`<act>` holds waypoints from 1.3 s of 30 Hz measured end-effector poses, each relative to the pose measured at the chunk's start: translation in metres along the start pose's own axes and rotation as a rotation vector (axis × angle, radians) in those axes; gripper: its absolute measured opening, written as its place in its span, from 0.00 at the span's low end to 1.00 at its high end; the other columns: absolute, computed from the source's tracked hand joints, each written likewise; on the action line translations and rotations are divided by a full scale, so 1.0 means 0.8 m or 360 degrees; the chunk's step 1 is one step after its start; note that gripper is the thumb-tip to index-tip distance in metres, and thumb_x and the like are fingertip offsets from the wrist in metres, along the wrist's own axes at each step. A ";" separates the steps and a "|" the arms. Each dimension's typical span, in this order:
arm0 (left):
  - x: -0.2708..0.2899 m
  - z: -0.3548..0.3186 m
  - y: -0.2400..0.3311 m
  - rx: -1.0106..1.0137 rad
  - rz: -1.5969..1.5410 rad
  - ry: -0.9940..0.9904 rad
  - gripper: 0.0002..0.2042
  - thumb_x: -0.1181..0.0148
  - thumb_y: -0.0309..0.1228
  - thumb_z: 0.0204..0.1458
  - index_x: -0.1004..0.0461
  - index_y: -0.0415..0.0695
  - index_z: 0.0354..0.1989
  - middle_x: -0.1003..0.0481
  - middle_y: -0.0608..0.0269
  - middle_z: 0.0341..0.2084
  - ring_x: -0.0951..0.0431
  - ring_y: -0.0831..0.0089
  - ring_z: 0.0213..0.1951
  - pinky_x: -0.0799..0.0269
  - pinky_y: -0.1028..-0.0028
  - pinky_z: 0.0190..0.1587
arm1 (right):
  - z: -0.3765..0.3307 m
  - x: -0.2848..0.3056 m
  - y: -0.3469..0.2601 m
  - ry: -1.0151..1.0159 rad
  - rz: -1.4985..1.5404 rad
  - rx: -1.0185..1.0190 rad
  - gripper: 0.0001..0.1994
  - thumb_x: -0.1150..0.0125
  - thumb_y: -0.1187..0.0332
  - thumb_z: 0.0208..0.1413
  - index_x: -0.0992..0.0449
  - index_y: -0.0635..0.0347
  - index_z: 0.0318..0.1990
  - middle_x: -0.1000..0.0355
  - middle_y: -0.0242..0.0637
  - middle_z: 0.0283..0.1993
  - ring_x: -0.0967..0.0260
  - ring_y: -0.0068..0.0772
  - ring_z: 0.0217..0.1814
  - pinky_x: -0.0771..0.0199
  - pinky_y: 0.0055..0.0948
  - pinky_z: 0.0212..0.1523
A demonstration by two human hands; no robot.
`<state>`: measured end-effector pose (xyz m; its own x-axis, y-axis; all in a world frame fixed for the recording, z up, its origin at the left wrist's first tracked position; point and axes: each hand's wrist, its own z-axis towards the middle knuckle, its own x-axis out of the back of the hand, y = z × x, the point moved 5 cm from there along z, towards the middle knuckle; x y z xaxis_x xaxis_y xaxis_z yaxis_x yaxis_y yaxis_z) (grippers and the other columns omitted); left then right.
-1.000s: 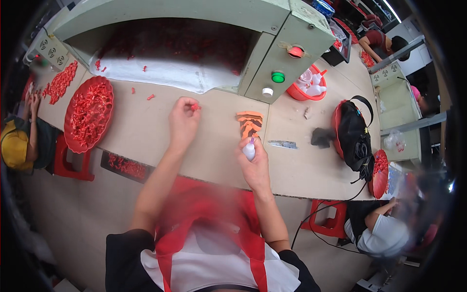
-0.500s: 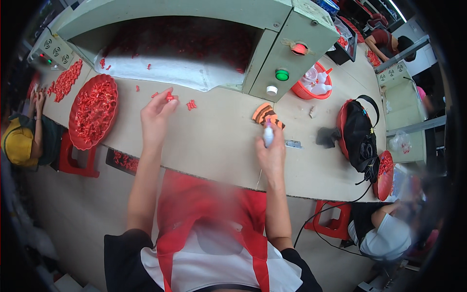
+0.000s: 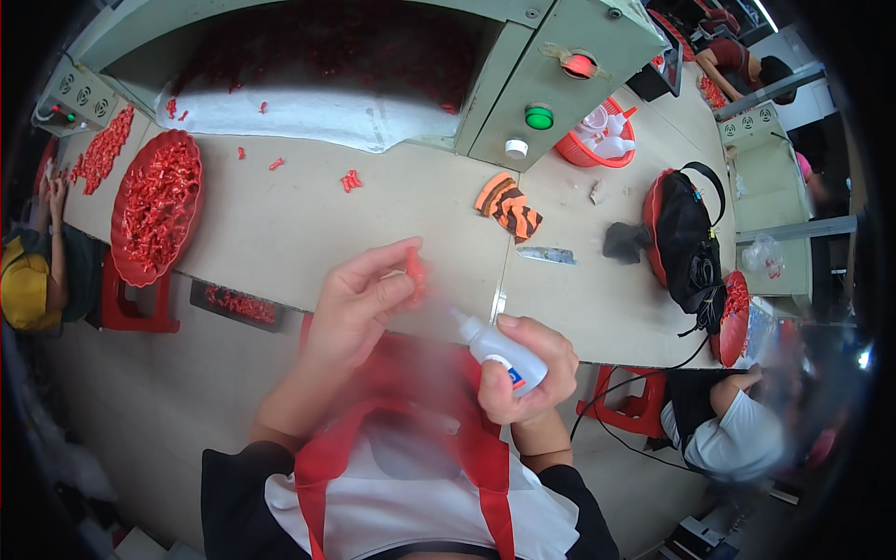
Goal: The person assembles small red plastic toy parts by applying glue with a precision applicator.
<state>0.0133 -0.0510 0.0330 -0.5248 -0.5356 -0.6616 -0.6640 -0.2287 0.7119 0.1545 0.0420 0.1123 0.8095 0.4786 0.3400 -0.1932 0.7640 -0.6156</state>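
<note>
Close in front of me, my left hand [image 3: 359, 303] pinches a small red piece [image 3: 416, 269] between thumb and fingertips. The piece is blurred, so its exact shape is hard to make out. My right hand [image 3: 537, 373] is wrapped round a white squeeze bottle [image 3: 507, 355], tilted so its thin nozzle points at the red piece. Whether nozzle and piece touch, I cannot tell. Farther off on the table lie a little cluster of red pieces [image 3: 351, 180], an orange and brown striped cloth [image 3: 509, 207] and a flat metal blade [image 3: 549, 255].
A pale green machine [image 3: 509, 89] with an open slot stands along the back. At left is a scalloped red tray [image 3: 119, 219] heaped with red pieces. To the right are a red basket [image 3: 597, 159] of bottles and a black bag [image 3: 693, 252]. Co-workers sit on both sides.
Both hands have drawn back toward me and come together. The bottle has left the striped cloth, and the left hand has brought a red piece from the far part of the table.
</note>
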 end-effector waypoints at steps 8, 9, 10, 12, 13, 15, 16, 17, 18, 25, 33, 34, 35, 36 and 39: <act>-0.002 -0.007 0.004 0.0008 0.0127 0.0005 0.17 0.47 0.22 0.51 0.34 0.35 0.51 0.28 0.61 0.36 0.27 0.75 0.38 0.31 0.75 0.42 | 0.000 -0.011 0.002 -0.0068 -0.0005 -0.0021 0.13 0.42 0.74 0.36 0.29 0.67 0.34 0.30 0.38 0.21 0.36 0.29 0.14 0.36 0.22 0.17; -0.002 -0.007 0.004 0.0005 0.0132 0.0013 0.17 0.47 0.22 0.51 0.34 0.35 0.51 0.28 0.61 0.36 0.27 0.75 0.38 0.31 0.76 0.41 | 0.001 -0.013 0.000 -0.0081 -0.0027 0.0083 0.13 0.43 0.71 0.42 0.32 0.69 0.36 0.33 0.37 0.19 0.41 0.25 0.12 0.40 0.21 0.14; -0.001 -0.007 0.004 0.0010 0.0132 0.0014 0.17 0.47 0.22 0.51 0.34 0.35 0.51 0.28 0.61 0.36 0.27 0.75 0.38 0.31 0.76 0.41 | 0.002 -0.013 0.000 -0.0082 -0.0028 0.0079 0.13 0.43 0.71 0.42 0.32 0.69 0.36 0.33 0.37 0.19 0.41 0.25 0.12 0.40 0.21 0.14; 0.000 -0.008 0.006 -0.0017 0.0147 0.0006 0.16 0.47 0.21 0.51 0.33 0.35 0.50 0.28 0.61 0.36 0.27 0.75 0.38 0.31 0.76 0.41 | 0.003 -0.014 -0.001 -0.0113 -0.0034 0.0067 0.13 0.43 0.71 0.42 0.32 0.69 0.36 0.33 0.37 0.19 0.41 0.25 0.12 0.40 0.21 0.14; 0.000 -0.008 0.006 -0.0013 0.0147 0.0007 0.16 0.47 0.21 0.51 0.33 0.35 0.50 0.28 0.61 0.36 0.27 0.75 0.38 0.31 0.76 0.41 | 0.004 -0.015 0.000 -0.0113 -0.0034 0.0062 0.13 0.43 0.71 0.42 0.32 0.69 0.36 0.33 0.37 0.19 0.41 0.25 0.12 0.40 0.21 0.14; 0.001 -0.006 0.007 -0.0017 0.0152 -0.0010 0.16 0.47 0.21 0.51 0.33 0.35 0.50 0.28 0.61 0.35 0.27 0.75 0.38 0.31 0.76 0.41 | 0.005 -0.015 0.000 -0.0113 -0.0040 0.0074 0.13 0.44 0.72 0.41 0.32 0.69 0.36 0.33 0.37 0.19 0.41 0.25 0.12 0.40 0.21 0.14; 0.001 -0.006 0.007 -0.0012 0.0152 -0.0011 0.16 0.47 0.21 0.51 0.33 0.35 0.50 0.28 0.61 0.35 0.27 0.75 0.38 0.31 0.76 0.41 | 0.006 -0.015 0.000 -0.0113 -0.0042 0.0070 0.13 0.44 0.72 0.41 0.32 0.69 0.36 0.33 0.37 0.19 0.41 0.25 0.12 0.40 0.21 0.14; 0.000 -0.006 0.007 -0.0023 0.0142 -0.0020 0.16 0.47 0.21 0.51 0.33 0.34 0.50 0.28 0.61 0.35 0.28 0.75 0.38 0.31 0.76 0.40 | 0.006 -0.016 0.000 -0.0116 -0.0046 0.0071 0.13 0.44 0.72 0.41 0.32 0.69 0.36 0.33 0.37 0.19 0.41 0.25 0.12 0.40 0.21 0.14; 0.000 -0.005 0.007 -0.0033 0.0132 -0.0029 0.16 0.47 0.21 0.51 0.33 0.34 0.50 0.28 0.61 0.35 0.28 0.75 0.38 0.31 0.76 0.40 | 0.006 -0.016 0.000 -0.0119 -0.0050 0.0072 0.13 0.44 0.72 0.41 0.32 0.69 0.35 0.33 0.37 0.19 0.41 0.25 0.12 0.40 0.21 0.15; 0.003 -0.004 0.006 -0.0017 0.0150 0.0006 0.17 0.47 0.22 0.51 0.34 0.34 0.50 0.28 0.61 0.35 0.28 0.76 0.37 0.32 0.76 0.40 | 0.006 -0.016 0.003 -0.0137 -0.0025 0.0029 0.13 0.44 0.72 0.40 0.32 0.69 0.35 0.33 0.37 0.18 0.38 0.26 0.13 0.38 0.20 0.16; 0.007 -0.002 0.002 0.0091 0.0076 -0.0027 0.18 0.47 0.23 0.51 0.34 0.34 0.51 0.27 0.59 0.37 0.28 0.77 0.38 0.31 0.76 0.41 | 0.006 -0.017 0.006 -0.0125 0.0037 -0.0004 0.13 0.44 0.70 0.43 0.32 0.69 0.35 0.34 0.35 0.17 0.38 0.26 0.13 0.38 0.20 0.16; 0.007 -0.002 0.002 0.0093 0.0077 -0.0027 0.18 0.47 0.23 0.51 0.34 0.34 0.51 0.27 0.59 0.37 0.28 0.77 0.38 0.31 0.76 0.41 | 0.006 -0.017 0.005 -0.0124 0.0037 -0.0006 0.13 0.44 0.70 0.43 0.32 0.69 0.35 0.34 0.35 0.17 0.38 0.26 0.13 0.38 0.20 0.16; 0.007 -0.002 0.002 0.0097 0.0072 -0.0027 0.18 0.47 0.23 0.51 0.34 0.34 0.51 0.27 0.59 0.37 0.28 0.77 0.38 0.31 0.76 0.41 | 0.007 -0.017 0.005 -0.0137 0.0035 -0.0014 0.13 0.44 0.70 0.43 0.32 0.68 0.35 0.34 0.35 0.17 0.37 0.26 0.13 0.38 0.20 0.16; 0.007 -0.002 0.003 0.0100 0.0066 -0.0028 0.18 0.47 0.23 0.51 0.34 0.33 0.51 0.27 0.59 0.37 0.28 0.77 0.37 0.31 0.76 0.41 | 0.007 -0.017 0.005 -0.0151 0.0033 -0.0021 0.13 0.43 0.70 0.43 0.32 0.68 0.35 0.34 0.35 0.17 0.37 0.25 0.13 0.38 0.20 0.16; 0.007 -0.001 0.002 0.0115 0.0055 -0.0032 0.18 0.47 0.23 0.51 0.34 0.33 0.51 0.27 0.58 0.38 0.27 0.76 0.37 0.31 0.76 0.40 | 0.007 -0.018 0.006 -0.0138 0.0011 0.0000 0.13 0.43 0.70 0.43 0.32 0.68 0.35 0.34 0.35 0.17 0.37 0.25 0.13 0.38 0.20 0.16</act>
<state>0.0093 -0.0550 0.0305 -0.5582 -0.5257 -0.6420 -0.6817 -0.1505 0.7160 0.1388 0.0407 0.1083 0.7573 0.5194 0.3958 -0.1988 0.7607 -0.6179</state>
